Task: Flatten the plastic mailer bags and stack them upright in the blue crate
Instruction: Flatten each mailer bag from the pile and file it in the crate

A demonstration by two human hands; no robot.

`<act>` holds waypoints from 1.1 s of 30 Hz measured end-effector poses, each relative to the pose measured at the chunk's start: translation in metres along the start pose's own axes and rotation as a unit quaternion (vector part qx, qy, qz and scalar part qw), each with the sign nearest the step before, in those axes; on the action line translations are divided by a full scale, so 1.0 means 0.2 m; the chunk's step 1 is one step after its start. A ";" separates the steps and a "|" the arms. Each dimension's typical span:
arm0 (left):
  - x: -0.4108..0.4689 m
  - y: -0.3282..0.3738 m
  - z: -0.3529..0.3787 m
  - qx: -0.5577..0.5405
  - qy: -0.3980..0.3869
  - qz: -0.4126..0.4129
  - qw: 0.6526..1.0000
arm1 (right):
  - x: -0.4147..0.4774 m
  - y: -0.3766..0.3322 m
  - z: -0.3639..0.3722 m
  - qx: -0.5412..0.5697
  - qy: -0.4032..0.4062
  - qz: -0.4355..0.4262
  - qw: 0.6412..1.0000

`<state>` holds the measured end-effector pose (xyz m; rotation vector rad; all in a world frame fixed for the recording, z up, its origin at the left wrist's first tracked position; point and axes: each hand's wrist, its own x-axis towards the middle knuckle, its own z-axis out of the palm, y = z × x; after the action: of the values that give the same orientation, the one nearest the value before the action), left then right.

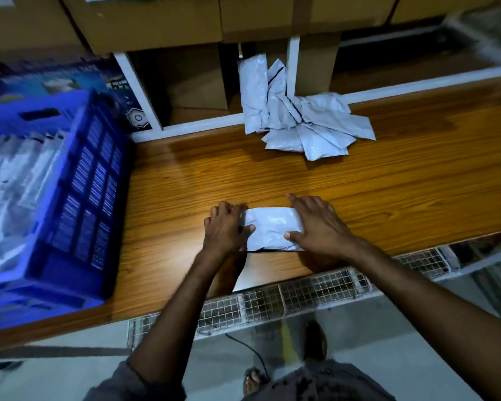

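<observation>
A white plastic mailer bag (pixel 269 228) lies flat on the wooden table (pixel 388 183) near its front edge. My left hand (pixel 226 227) grips the bag's left end, fingers curled over the edge and thumb on top. My right hand (pixel 315 224) lies on the bag's right end with spread, fairly straight fingers, pressing it down. A loose pile of white mailer bags (pixel 298 117) sits at the back of the table, some leaning on the shelf. The blue crate (pixel 93 198) stands at the left with several white bags inside, blurred.
Cardboard boxes (pixel 197 79) fill the white shelf behind the table. A printed blue box (pixel 55 76) stands behind the crate. A wire mesh rack (pixel 301 293) runs under the table's front edge. My foot (pixel 253 380) and a cable are on the grey floor.
</observation>
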<state>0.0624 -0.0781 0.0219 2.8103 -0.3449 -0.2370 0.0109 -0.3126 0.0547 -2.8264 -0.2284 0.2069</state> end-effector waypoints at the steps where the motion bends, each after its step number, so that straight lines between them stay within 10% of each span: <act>1: -0.02 -0.01 -0.02 0.003 0.000 0.004 1.000 | 0.00 0.00 -0.02 -0.013 -0.002 -0.014 1.000; 12: -0.35 -0.03 -0.27 -0.066 0.309 0.094 0.944 | -0.12 -0.11 -0.13 -0.083 0.248 -0.151 0.953; 18: -0.43 -0.14 -0.08 0.022 0.068 0.003 0.997 | -0.23 -0.05 0.15 -0.060 0.120 -0.134 0.982; 22: -0.39 -0.03 -0.10 -0.006 0.114 0.043 0.993 | -0.11 -0.11 0.12 0.011 0.164 -0.062 0.984; 26: -0.27 0.17 -0.07 -0.089 0.093 0.018 0.991 | 0.07 -0.21 0.17 -0.015 0.031 -0.041 0.999; 33: -0.22 0.09 0.27 0.022 0.070 0.062 0.995 | 0.01 -0.10 0.30 -0.006 0.001 -0.017 1.000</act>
<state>0.0064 -0.0981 -0.0178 2.8154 -0.4948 -0.0039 0.0006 -0.2754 0.0033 -2.8316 -0.2768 0.1974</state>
